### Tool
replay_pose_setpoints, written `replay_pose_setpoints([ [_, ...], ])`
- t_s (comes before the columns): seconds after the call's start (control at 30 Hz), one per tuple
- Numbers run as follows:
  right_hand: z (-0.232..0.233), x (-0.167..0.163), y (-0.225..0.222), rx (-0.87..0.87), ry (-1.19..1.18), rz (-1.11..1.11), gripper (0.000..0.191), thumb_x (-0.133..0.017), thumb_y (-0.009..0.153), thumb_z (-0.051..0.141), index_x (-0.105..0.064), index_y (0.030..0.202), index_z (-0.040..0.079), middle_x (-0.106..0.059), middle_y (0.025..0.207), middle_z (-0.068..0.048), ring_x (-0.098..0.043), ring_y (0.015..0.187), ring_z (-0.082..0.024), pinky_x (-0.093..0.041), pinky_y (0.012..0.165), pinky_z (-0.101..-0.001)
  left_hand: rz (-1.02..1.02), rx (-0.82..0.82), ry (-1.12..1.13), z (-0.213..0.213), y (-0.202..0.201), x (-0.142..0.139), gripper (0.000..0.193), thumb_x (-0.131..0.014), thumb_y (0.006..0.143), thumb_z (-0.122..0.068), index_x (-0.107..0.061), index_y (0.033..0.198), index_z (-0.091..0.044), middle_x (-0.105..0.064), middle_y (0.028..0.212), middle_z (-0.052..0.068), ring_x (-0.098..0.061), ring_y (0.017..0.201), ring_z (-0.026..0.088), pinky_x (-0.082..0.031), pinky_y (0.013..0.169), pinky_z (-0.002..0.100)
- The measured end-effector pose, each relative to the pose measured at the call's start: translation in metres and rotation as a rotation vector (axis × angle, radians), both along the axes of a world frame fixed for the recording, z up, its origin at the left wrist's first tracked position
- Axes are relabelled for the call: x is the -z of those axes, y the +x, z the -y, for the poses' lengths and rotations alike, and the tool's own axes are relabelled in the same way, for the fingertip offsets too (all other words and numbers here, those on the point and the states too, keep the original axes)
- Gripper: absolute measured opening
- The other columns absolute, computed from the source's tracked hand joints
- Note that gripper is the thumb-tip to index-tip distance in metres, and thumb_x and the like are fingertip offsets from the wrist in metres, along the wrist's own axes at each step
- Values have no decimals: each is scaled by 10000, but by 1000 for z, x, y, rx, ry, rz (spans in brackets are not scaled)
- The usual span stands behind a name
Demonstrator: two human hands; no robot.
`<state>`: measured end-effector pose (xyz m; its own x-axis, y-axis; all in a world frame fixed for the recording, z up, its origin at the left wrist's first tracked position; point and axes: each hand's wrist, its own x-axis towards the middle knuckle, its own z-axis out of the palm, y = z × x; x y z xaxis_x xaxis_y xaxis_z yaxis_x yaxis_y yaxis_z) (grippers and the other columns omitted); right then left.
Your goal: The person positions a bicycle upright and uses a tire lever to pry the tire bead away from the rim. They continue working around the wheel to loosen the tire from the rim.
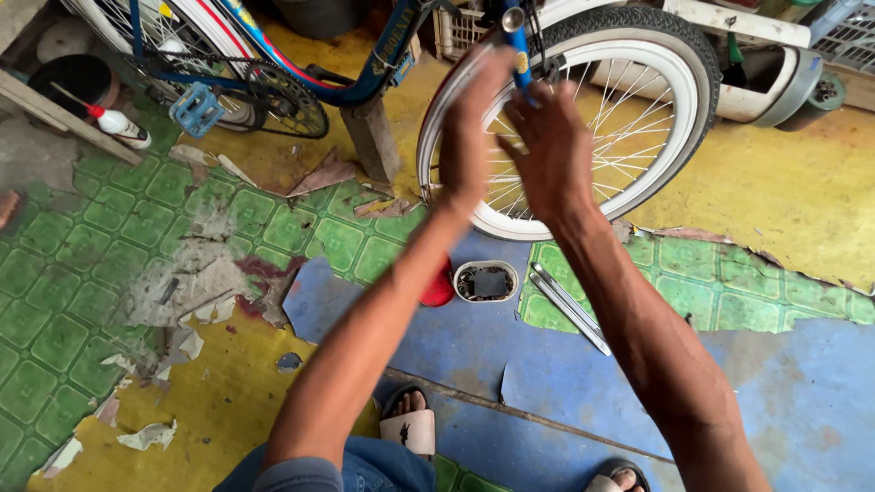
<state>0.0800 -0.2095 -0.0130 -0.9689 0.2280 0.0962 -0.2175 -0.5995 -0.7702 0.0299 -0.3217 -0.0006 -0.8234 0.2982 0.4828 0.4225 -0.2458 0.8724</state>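
Reaching up, both hands are held at the blue fork [519, 56] of the front wheel [583, 118]. The left hand [469, 137] is blurred, its fingers' state untellable; the right hand [547, 150] fingers are spread apart. Below the fingers, 2 metal levers [570, 308] lie on the floor [784, 383].

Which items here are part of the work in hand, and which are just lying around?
In hand: left hand and right hand at the front wheel and blue fork.

Lying about: small tin, metal levers, red lid, squeeze bottle.
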Motion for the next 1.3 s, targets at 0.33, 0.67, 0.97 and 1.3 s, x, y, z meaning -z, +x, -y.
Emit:
replay_pose_setpoints([
  [0.33, 16, -49, 37, 265, 908, -517, 650, -243, 1163, 644, -296, 1669, 239, -185, 1728, -51, -162, 1621, -241, -149, 1349, -388, -19, 42, -6, -18, 37, -15, 601, -347, 1189, -439, -223, 1658, -84, -268, 1733, 126, -247, 1601, 240, -251, 1320, 342],
  [0.67, 12, 7, 19, 388, 1377, -416, 586, -428, 1168, 453, -541, 1485, -27, -444, 1620, -211, -380, 1555, -415, -350, 1276, -549, 610, 657, 540, 144, 31, -57, 995, -335, 1017, -720, -166, 1695, -12, -226, 1756, 206, -239, 1639, 369, -180, 1354, 500],
  [0.97, 40, 70, 31, -248, 382, -144, 698, -430, 1082, 525, -522, 1430, -72, -627, 1400, -219, -620, 1327, -311, -528, 1089, -477, 760, 391, 507, 208, 28, 26, 1074, -348, 954, -776, -190, 1637, 38, -234, 1715, 250, -238, 1596, 428, -110, 1317, 486],
  [1.3, 58, 92, 25, -341, 293, 18, 688, -407, 1072, 506, -561, 1388, -85, -655, 1361, -220, -633, 1286, -322, -531, 1046, -479, 832, 364, 494, 214, 29, 61, 1044, -329, 959, -755, -233, 1615, 53, -253, 1704, 231, -244, 1583, 407, -107, 1299, 480],
])
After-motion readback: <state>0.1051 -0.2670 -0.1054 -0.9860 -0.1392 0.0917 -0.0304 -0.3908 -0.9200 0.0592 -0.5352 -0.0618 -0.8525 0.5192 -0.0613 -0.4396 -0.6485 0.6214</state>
